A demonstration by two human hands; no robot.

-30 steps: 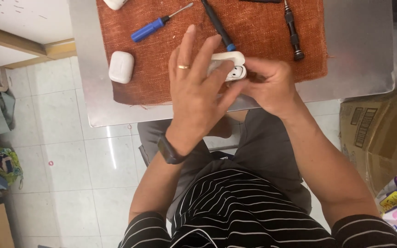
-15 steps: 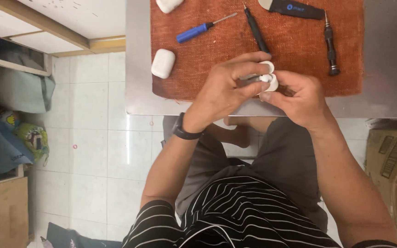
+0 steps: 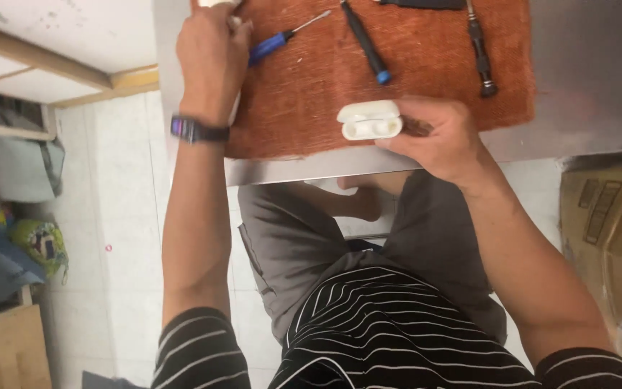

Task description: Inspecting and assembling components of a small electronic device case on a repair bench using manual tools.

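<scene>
Right hand (image 3: pixel 444 137) pinches the white case (image 3: pixel 370 119) at the mat's (image 3: pixel 426 65) 6 o'clock edge. Lid's open, both wells look empty, openings facing the cam, long axis runs 9-to-3. Left hand (image 3: pixel 212 54) is up at 10 o'clock, curled over smth white, can't tell its grip. Blue screwdriver (image 3: pixel 275 45) just beside it on the worktop (image 3: pixel 584 79).

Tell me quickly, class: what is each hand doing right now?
Left hand: resting knuckles-up at the mat's far left corner; whether it grips anything cannot be told.
Right hand: closed on the open white earbud case.
</scene>
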